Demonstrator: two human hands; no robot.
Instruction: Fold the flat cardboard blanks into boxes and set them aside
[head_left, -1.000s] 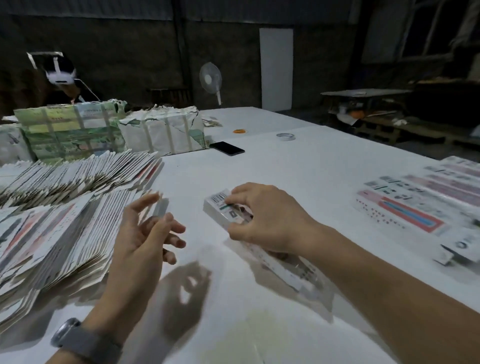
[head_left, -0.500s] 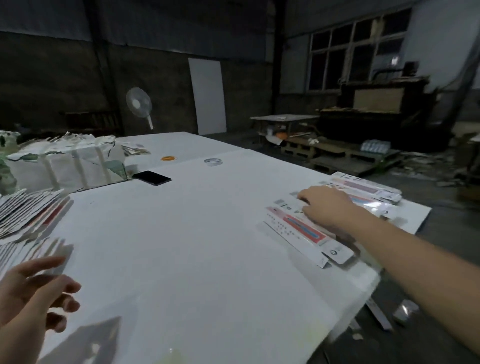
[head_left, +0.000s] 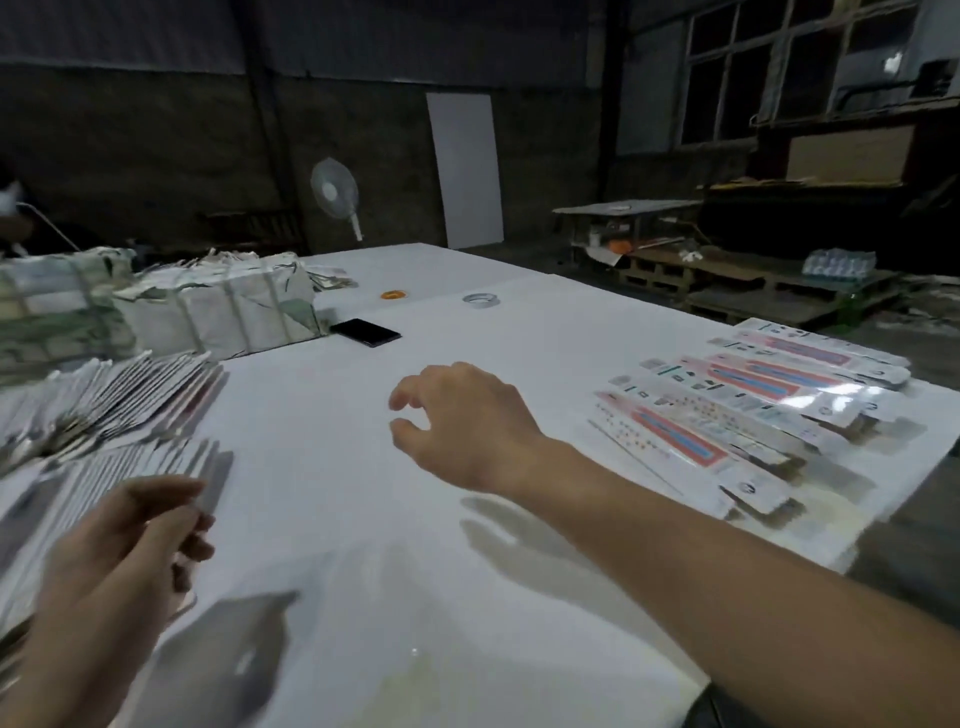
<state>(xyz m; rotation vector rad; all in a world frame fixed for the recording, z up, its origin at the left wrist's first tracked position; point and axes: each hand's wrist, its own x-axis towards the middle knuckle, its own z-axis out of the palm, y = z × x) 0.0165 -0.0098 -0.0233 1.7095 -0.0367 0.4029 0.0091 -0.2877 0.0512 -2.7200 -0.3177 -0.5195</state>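
Head view is showing the right hand (head_left: 462, 415) hanging loose and empty between fanned blanks (head_left: 119, 395) and about five folded boxes (head_left: 727, 415), while the left hand (head_left: 135, 540) is lying relaxed beside the blanks.

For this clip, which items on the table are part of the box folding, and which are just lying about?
Part of the job:
flat blanks, fanned out at the left
folded boxes, set in a row at the right
left hand, by the blanks
right hand, empty over the table

Lying about:
phone
tape roll
orange ring
strapped bundles
fan
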